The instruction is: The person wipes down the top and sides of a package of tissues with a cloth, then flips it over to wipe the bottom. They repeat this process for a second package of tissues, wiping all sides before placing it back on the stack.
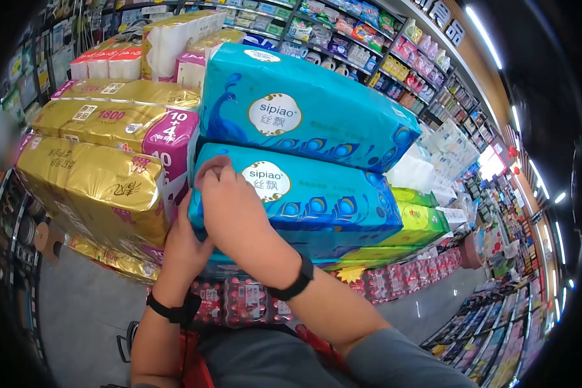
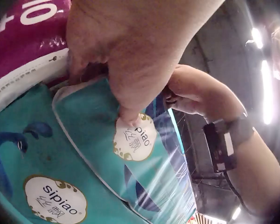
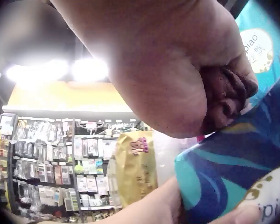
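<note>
Two teal tissue packs lie stacked, the upper pack (image 1: 343, 113) over the lower pack (image 1: 343, 200). My right hand (image 1: 233, 204) is at the left end of the lower pack, its fingers curled against the wrapper by the round label; in the right wrist view the curled right hand (image 3: 177, 79) meets the pack's edge (image 3: 224, 168). Below it, my left hand (image 1: 184, 252) grips the lower left corner, beside the gold pack (image 1: 90, 181). In the left wrist view, the thumb of the left hand (image 2: 130, 51) lies on the teal wrapper (image 2: 84, 112); its other fingertips are hidden.
Gold packs with magenta ends stand at the left, and green packs (image 1: 417, 220) at the right. Red bottle packs (image 1: 401, 282) line the floor behind the stack. Stocked shelves (image 1: 343, 39) run along the back. Grey floor (image 1: 77, 310) shows at the lower left.
</note>
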A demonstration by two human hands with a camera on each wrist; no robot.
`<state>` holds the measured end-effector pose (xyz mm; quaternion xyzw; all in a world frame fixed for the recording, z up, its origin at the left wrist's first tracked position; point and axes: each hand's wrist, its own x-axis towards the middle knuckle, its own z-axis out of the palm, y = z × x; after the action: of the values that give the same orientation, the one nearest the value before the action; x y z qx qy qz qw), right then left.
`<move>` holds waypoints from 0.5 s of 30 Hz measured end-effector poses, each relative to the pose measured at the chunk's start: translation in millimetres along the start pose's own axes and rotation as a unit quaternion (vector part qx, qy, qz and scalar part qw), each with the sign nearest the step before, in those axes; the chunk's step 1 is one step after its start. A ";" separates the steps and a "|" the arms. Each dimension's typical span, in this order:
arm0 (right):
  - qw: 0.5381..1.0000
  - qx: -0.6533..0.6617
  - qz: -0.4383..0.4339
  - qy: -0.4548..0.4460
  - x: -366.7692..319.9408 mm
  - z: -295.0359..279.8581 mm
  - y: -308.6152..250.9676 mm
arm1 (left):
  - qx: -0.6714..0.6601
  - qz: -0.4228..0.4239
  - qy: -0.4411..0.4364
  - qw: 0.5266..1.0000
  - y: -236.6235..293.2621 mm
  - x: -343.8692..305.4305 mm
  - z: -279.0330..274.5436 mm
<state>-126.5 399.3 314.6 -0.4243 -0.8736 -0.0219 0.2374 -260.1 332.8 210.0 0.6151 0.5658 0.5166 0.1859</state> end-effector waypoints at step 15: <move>0.950 -0.126 0.266 0.099 -172.9 -137.2 280.0 | -0.001 -0.023 0.004 1.000 4.0 0.7 2.0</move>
<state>229.5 418.9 315.6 -0.6638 -0.6911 -0.1098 0.2640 -256.5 333.0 212.7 0.5997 0.5802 0.5149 0.1963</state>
